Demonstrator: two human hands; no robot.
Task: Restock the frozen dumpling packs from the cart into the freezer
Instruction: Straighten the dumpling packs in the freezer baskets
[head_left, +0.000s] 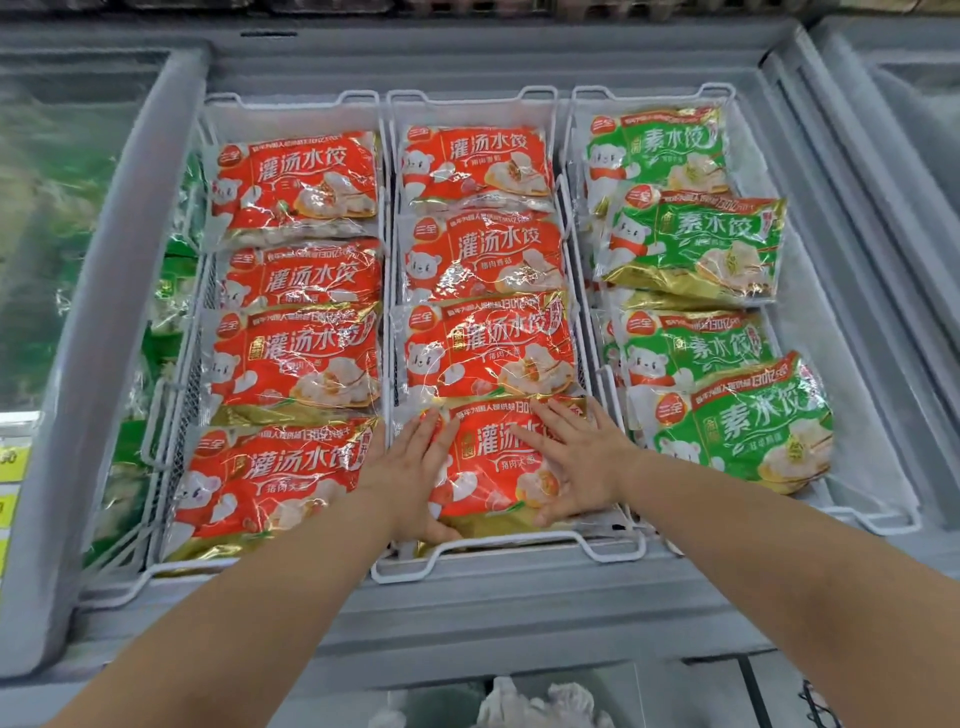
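1. Our left hand (410, 467) and right hand (576, 462) lie flat, fingers straight and spread, on the red dumpling pack (491, 457) between them; neither pinches it.
2. That pack sits under our palms at the near end of the middle basket (511, 555) of the freezer (467, 60), its far edge meeting the next red pack (488, 353) just beyond our fingertips.
3. To seat it well, we judge we should press evenly with both palms, so it lies level inside the rim.
4. We keep it square with the red packs (270, 478) left of our left hand and the green packs (737, 441) right of our right hand.
5. We press gently; the film looks slippery, and the dumplings could crack.
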